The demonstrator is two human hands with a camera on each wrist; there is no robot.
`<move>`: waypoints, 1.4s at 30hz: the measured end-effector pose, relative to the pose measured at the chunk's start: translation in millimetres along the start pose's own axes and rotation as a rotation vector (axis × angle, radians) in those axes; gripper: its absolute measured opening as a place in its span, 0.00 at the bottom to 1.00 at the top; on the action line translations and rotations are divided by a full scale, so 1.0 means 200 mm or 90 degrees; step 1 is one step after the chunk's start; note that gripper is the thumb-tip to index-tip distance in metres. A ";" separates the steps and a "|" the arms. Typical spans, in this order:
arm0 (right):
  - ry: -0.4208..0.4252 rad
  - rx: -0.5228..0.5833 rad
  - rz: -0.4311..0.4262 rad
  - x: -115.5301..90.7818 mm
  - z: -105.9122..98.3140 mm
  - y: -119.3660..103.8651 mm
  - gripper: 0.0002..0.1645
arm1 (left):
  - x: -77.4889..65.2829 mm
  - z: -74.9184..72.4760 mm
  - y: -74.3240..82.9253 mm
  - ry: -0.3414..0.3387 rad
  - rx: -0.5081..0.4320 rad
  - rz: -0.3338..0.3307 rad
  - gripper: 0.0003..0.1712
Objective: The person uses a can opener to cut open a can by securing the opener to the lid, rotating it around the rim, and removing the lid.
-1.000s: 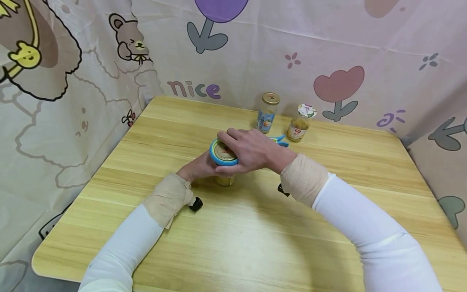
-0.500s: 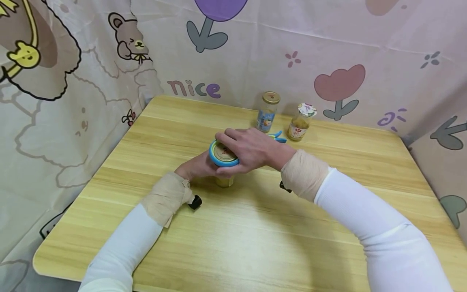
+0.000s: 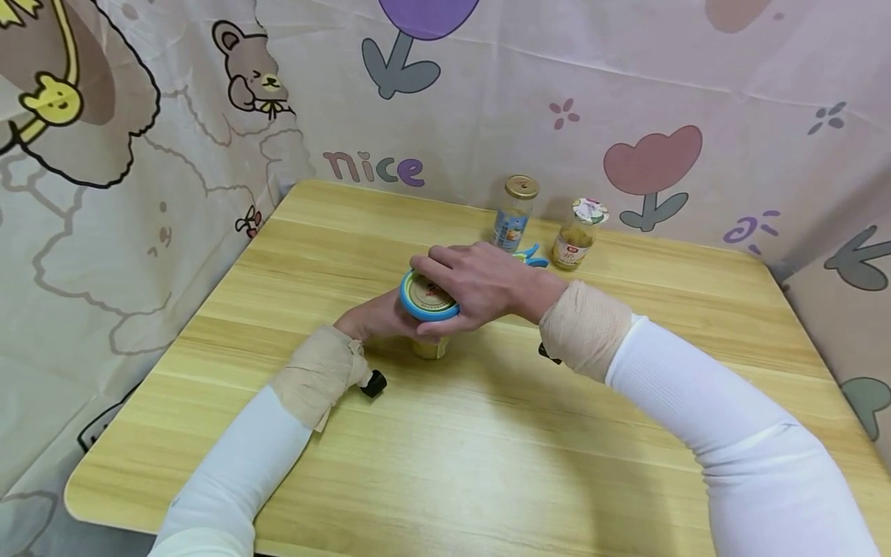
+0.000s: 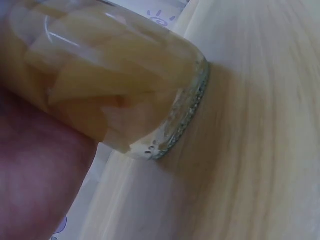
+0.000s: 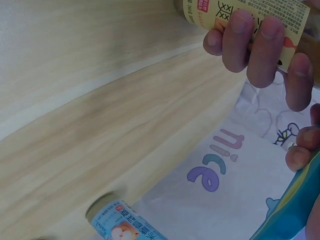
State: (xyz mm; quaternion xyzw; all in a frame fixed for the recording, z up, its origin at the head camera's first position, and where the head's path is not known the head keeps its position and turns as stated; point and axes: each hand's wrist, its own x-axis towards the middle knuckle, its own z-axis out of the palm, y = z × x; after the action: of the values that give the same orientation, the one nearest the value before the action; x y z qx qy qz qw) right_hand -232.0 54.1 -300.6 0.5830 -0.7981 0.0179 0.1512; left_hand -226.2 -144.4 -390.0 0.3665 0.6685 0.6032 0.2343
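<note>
A glass jar of yellowish fruit pieces (image 4: pixel 115 85) stands upright on the table in the head view, partly hidden by both hands. My left hand (image 3: pixel 381 316) grips its body; in the right wrist view the fingers (image 5: pixel 265 52) curl round its yellow label. Around the gold lid (image 3: pixel 433 294) sits the ring of a blue and yellow-green jar opener (image 5: pixel 290 210). My right hand (image 3: pixel 483 282) lies over the lid and grips the opener, fingers bent across the ring. Its blue handle ends stick out beyond that hand, toward the back right.
At the back of the table (image 3: pixel 529 464) stand a tall jar with a gold lid and blue label (image 3: pixel 511 224) and a shorter jar with a patterned cover (image 3: pixel 574 241). A printed cloth (image 3: pixel 543 70) hangs close behind the table and along its sides.
The handle ends of the opener have swung slightly back toward the far jars, and the right forearm has shifted a little to the right. Both hands keep their grip; the jar stays in place.
</note>
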 end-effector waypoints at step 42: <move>-0.018 -0.126 0.016 -0.09 -0.18 -0.06 0.49 | 0.02 0.03 0.01 -0.020 -0.017 0.005 0.42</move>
State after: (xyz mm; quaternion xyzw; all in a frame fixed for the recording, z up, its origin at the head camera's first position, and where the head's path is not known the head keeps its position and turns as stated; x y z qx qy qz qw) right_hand -207.8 74.0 -271.9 0.5554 -0.8051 -0.0675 0.1970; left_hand -224.7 -137.6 -387.7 0.3753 0.6550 0.6073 0.2475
